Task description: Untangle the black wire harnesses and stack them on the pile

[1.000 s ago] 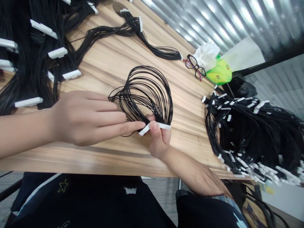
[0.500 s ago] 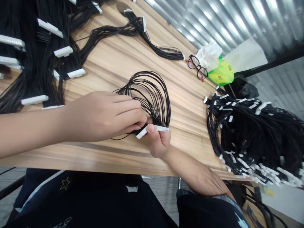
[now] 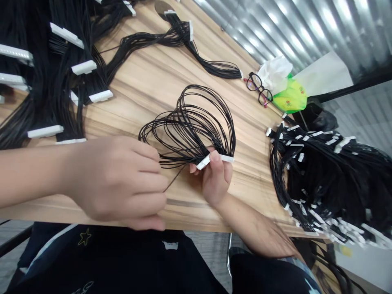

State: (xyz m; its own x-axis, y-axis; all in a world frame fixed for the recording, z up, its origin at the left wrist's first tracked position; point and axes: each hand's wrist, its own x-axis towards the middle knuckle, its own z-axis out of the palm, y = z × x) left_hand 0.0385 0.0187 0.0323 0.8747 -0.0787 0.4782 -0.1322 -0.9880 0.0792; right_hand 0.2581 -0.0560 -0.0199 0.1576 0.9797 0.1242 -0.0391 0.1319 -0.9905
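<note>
A wire harness [image 3: 211, 110] of thin black wires arches over the table in loose loops. Its white connectors [image 3: 227, 158] are pinched between the thumb and fingers of my right hand [image 3: 216, 179], near the table's front edge. To the left, my left hand [image 3: 122, 179] is closed, knuckles up. A single black wire [image 3: 175, 179] runs from beside the connectors into its curled fingers, pulled fairly straight; the fingertips themselves are hidden.
Black harnesses [image 3: 39, 90] with white connectors pile up on the left. Another harness [image 3: 147, 38] stretches across the back of the wooden table [image 3: 251, 179]. Eyeglasses [image 3: 259, 90], a green packet [image 3: 290, 98] and white tissue [image 3: 275, 73] lie back right, above a large harness heap [image 3: 330, 175].
My left hand has moved away from the connectors, left and toward me, drawing one wire out. My right hand with the connectors has shifted slightly right, and the loops have spread wider.
</note>
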